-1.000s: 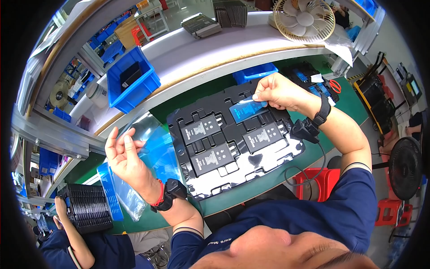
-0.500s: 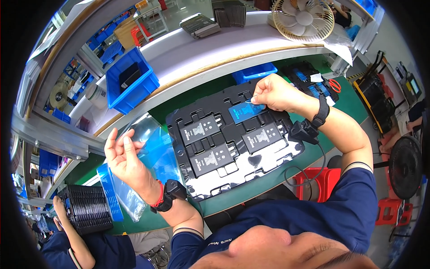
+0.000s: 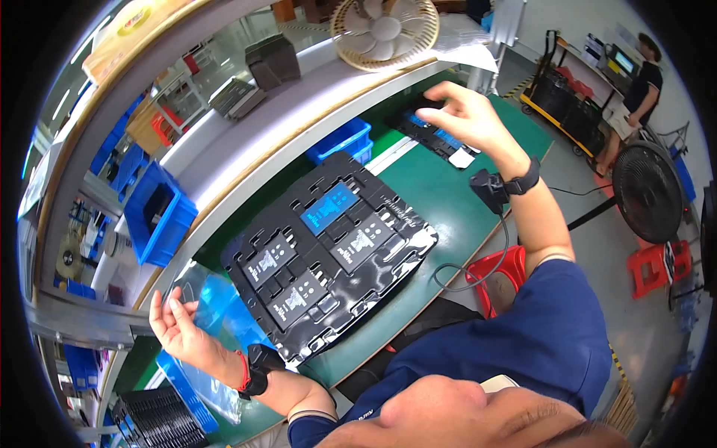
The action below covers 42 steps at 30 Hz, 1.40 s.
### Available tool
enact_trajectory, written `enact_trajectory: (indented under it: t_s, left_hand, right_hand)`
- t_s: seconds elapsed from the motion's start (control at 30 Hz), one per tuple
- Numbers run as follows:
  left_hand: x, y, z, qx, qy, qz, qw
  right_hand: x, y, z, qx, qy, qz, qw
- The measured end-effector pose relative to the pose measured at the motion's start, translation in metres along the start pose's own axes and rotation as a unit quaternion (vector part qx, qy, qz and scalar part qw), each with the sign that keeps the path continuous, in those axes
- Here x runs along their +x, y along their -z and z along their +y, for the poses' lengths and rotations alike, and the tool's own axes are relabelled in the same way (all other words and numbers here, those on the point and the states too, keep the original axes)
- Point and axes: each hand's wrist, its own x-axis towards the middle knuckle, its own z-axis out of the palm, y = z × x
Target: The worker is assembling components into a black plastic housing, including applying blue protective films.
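A black moulded tray [image 3: 373, 284] lies on the green bench top. In its recesses sit three black flat battery packs [image 3: 361, 245] and one with a blue face [image 3: 328, 209]. Left of the tray, my left hand [image 3: 183, 340] is raised with fingers loosely bent and apart, beside clear and blue plastic film [image 3: 224, 302]. My right hand [image 3: 474, 127] hovers at the far right, thumb and fingers spread with nothing visible between them. Below it, partly covered, is a smaller black tray [image 3: 429, 138] holding blue pieces.
Blue bins stand on the shelf [image 3: 160, 216] and behind the tray [image 3: 343, 142]. A fan [image 3: 385, 30] sits on the raised shelf. Stacked black trays [image 3: 160, 418] are at the lower left. A cable [image 3: 478, 284] loops from my right wrist near a red stool [image 3: 500, 276].
My right hand has left the blue-faced pack it was pinching at and moved right and away, opening over the smaller tray. The head view has turned right. My left hand remains raised beside the film.
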Motion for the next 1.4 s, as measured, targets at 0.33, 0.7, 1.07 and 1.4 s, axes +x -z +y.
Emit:
enact_trajectory:
  t_s: [0.33,0.7,1.07,1.4]
  left_hand:
    - [0.001,-0.011,-0.011,0.017,-0.023,-0.030,0.999]
    - [0.006,-0.020,-0.004,0.037,-0.030,-0.014,0.999]
    - [-0.001,-0.005,-0.003,-0.048,-0.004,0.003,0.999]
    - [0.009,0.014,0.008,-0.083,-0.011,0.035,0.996]
  right_hand:
    - [-0.067,-0.033,0.267,0.531,-0.387,0.120,0.745]
    - [0.033,-0.079,0.362,0.629,-0.308,0.042,0.713]
    - [0.070,-0.116,0.462,0.409,-0.407,0.126,0.807]
    - [0.062,0.004,0.004,0.411,0.109,0.098,0.900]
